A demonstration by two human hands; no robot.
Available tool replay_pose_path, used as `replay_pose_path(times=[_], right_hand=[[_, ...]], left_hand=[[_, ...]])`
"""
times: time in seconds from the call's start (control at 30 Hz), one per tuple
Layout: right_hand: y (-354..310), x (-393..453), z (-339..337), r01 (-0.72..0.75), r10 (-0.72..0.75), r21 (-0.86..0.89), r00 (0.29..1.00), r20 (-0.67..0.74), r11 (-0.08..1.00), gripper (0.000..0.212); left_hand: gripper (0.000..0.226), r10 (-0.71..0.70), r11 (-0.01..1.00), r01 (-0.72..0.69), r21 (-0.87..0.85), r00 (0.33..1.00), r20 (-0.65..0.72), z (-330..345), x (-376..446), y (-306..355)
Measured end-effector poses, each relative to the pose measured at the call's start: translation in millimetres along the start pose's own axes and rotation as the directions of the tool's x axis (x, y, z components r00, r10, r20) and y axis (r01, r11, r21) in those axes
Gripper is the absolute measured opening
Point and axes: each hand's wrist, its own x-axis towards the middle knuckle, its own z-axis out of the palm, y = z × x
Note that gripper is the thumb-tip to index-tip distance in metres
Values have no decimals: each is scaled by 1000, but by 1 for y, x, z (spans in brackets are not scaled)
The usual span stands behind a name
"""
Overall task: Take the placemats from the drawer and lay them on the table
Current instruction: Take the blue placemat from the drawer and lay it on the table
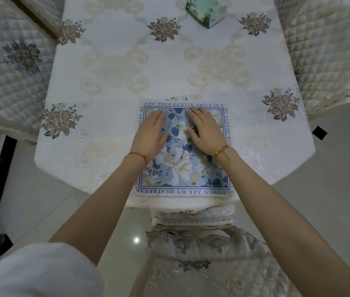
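A blue floral placemat [183, 168] lies flat at the near edge of the table [127, 71], its near rim just over the edge. The left hand [151, 133] and right hand [207, 130] rest palm-down on its far half, fingers straight, gripping nothing. A green tissue box [206, 10] sits at the far side.

Showing at present, by count:
- placemat [183, 172]: one, lying at the near edge of the table [127, 67]
- table: one
- hands: two, left hand [151, 130] and right hand [206, 130], both resting flat on the placemat
- green box [206, 11]: one
- quilted chairs: three showing, left chair [9, 82], right chair [328, 56], near chair [208, 264]
- bracelets: two, red cord [139, 156] and gold chain [221, 150]
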Motion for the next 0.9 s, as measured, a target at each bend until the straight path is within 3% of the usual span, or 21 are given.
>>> replay_pose_path(times=[0.17, 0.3, 0.7, 0.9], right_hand=[[-8, 41, 14, 34, -30, -48, 996, 82, 998, 58], [8, 35, 20, 58, -52, -91, 997, 65, 994, 64], [63, -31, -3, -211, 207, -89, 977, -55, 973, 68], [54, -74, -1, -225, 218, -93, 973, -76, 970, 63]], left_hand=[[57, 13, 999, -17, 46, 997, 77, 11, 40, 1], [62, 6, 996, -9, 94, 999, 34, 16, 38, -9], [75, -135, 983, 131, 127, 991, 22, -1, 3, -41], [67, -133, 983, 131, 127, 991, 10, -6, -39, -37]])
